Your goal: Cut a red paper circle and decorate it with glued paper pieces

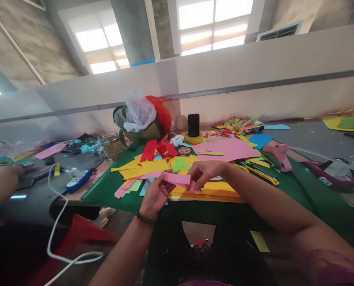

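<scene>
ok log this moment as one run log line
left hand: holding pink strip | right hand: pinching near its other end | nearby: yellow sheets, large pink sheet, glue gun | surface: green cover

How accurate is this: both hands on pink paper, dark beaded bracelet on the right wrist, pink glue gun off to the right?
One error: the dark beaded bracelet is on the left wrist, as the head view shows. The rest is right: left hand and right hand on pink paper, pink glue gun off to the right.
</scene>
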`<state>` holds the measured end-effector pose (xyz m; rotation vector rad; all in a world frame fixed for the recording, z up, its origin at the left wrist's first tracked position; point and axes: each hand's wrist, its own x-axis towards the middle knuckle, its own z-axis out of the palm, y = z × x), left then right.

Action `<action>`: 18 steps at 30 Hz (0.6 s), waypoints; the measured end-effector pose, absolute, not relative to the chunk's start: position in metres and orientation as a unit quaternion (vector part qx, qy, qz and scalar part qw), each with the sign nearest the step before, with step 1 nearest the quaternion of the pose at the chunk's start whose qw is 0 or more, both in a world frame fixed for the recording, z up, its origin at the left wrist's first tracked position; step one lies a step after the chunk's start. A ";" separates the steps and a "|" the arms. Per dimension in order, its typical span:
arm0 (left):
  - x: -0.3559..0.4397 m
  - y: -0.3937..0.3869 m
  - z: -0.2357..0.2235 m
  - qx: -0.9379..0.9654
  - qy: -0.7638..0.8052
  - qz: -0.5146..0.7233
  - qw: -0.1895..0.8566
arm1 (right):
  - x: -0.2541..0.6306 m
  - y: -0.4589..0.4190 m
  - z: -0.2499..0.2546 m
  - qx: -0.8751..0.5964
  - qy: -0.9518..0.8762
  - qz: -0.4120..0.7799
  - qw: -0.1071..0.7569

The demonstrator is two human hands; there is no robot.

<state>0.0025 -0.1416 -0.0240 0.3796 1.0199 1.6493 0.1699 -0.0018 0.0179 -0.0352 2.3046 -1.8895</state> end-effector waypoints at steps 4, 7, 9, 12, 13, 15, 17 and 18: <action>-0.021 -0.124 -0.009 0.136 0.428 0.736 0.506 | 0.182 0.022 0.030 -0.022 0.808 -0.584 0.072; -0.047 -0.119 0.015 0.145 0.431 0.769 0.449 | 0.197 0.039 0.041 0.005 0.809 -0.588 0.021; -0.068 -0.116 0.039 0.164 0.436 0.789 0.400 | 0.209 0.049 0.046 0.027 0.791 -0.610 -0.051; -0.104 -0.109 0.076 0.227 0.442 0.807 0.319 | 0.224 0.061 0.050 0.059 0.743 -0.640 -0.187; -0.116 -0.107 0.085 0.262 0.473 0.791 0.287 | 0.228 0.064 0.050 0.070 0.731 -0.642 -0.222; -0.136 -0.101 0.093 0.362 0.623 0.651 0.240 | 0.232 0.068 0.050 0.088 0.721 -0.637 -0.258; -0.149 -0.099 0.087 0.389 0.688 0.560 0.249 | 0.232 0.070 0.049 0.097 0.725 -0.631 -0.258; -0.153 -0.099 0.081 0.403 0.718 0.508 0.254 | 0.232 0.070 0.048 0.102 0.728 -0.628 -0.257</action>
